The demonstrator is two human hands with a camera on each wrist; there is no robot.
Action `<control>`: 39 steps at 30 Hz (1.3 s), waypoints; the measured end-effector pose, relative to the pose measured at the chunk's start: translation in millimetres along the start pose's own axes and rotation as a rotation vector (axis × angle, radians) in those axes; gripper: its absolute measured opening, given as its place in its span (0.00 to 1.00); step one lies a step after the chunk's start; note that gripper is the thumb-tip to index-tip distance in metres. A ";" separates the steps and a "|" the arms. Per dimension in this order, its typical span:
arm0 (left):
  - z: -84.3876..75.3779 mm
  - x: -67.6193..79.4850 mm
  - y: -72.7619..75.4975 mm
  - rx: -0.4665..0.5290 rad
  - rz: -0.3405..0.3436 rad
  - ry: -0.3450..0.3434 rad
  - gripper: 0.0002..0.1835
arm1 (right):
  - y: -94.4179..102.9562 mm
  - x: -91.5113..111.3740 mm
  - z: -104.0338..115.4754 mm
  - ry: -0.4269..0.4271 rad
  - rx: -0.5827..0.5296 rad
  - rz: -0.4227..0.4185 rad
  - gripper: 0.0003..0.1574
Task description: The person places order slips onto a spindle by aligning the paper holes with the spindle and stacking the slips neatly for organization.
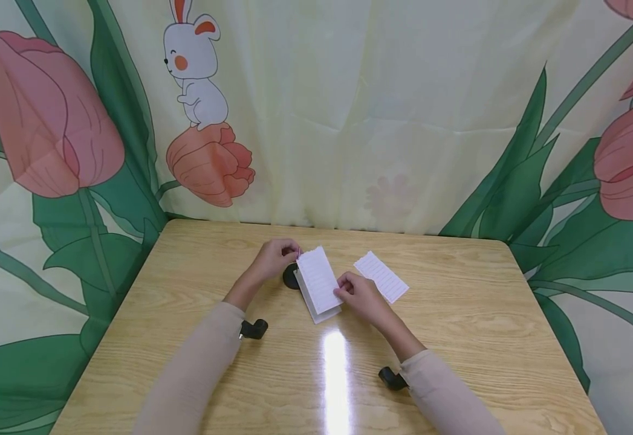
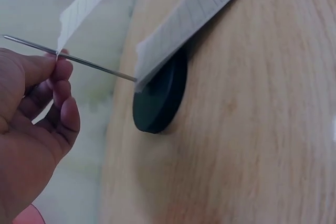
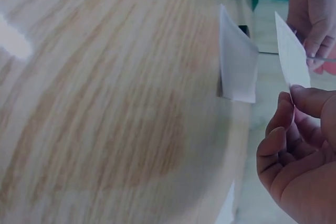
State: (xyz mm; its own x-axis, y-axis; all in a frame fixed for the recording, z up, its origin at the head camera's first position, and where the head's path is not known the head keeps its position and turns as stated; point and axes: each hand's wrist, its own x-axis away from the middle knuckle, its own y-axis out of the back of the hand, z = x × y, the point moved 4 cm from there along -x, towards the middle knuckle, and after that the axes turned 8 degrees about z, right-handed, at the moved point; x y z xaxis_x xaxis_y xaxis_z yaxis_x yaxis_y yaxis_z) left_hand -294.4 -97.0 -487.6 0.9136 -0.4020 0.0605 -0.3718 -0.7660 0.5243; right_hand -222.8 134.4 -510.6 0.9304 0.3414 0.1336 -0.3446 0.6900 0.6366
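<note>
A bill spike stands on the table with a round black base (image 2: 165,100) and a thin metal rod (image 2: 102,67). One lined paper slip (image 2: 178,30) lies low on the rod against the base. A second lined slip (image 1: 318,279) is higher, its torn end at the rod. My left hand (image 1: 277,258) pinches that end between thumb and fingertips, right beside the rod. The opposite end of the upper slip is pinched by my right hand (image 1: 364,296). In the right wrist view the upper slip (image 3: 290,51) stands apart from the lower one.
Another lined slip (image 1: 383,277) lies on the wooden table (image 1: 457,314), just beyond my right hand. A printed curtain (image 1: 403,121) hangs behind the table's back edge. Glare from a light shows on the near tabletop.
</note>
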 end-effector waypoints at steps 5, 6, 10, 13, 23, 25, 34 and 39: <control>7.1 1.2 -5.8 0.018 -0.007 0.007 0.05 | -4.3 0.4 -2.7 -0.025 0.025 0.004 0.06; 8.9 0.9 -6.8 0.017 -0.008 0.007 0.05 | -5.2 0.5 -3.1 -0.027 0.033 0.007 0.06; 17.1 -0.5 -11.3 0.010 -0.006 0.033 0.05 | -8.0 0.7 -4.4 -0.020 0.045 0.020 0.06; 21.1 -1.3 -14.5 -0.008 -0.004 0.044 0.05 | -9.0 0.3 -5.2 -0.022 0.042 0.023 0.06; 25.6 -0.3 -22.2 -0.142 0.013 0.009 0.07 | -12.8 -3.2 -8.3 -0.026 0.096 0.035 0.07; 27.0 -0.8 -23.4 -0.152 0.016 0.010 0.07 | -14.1 -3.4 -8.4 -0.022 0.108 0.040 0.07; 30.4 -3.0 -27.8 -0.205 0.043 -0.017 0.05 | -17.4 -4.1 -7.5 -0.035 0.179 0.046 0.08; 28.4 -2.3 -29.3 -0.240 0.057 -0.029 0.06 | -19.5 -4.5 -6.9 -0.054 0.224 0.060 0.08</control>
State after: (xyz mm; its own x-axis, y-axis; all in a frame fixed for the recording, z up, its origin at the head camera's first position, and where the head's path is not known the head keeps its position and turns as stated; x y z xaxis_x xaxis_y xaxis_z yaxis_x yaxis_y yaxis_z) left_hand -290.3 -87.9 -527.3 0.8860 -0.4579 0.0733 -0.3696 -0.6020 0.7078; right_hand -221.1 123.9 -528.9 0.9164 0.3388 0.2130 -0.3688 0.5083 0.7782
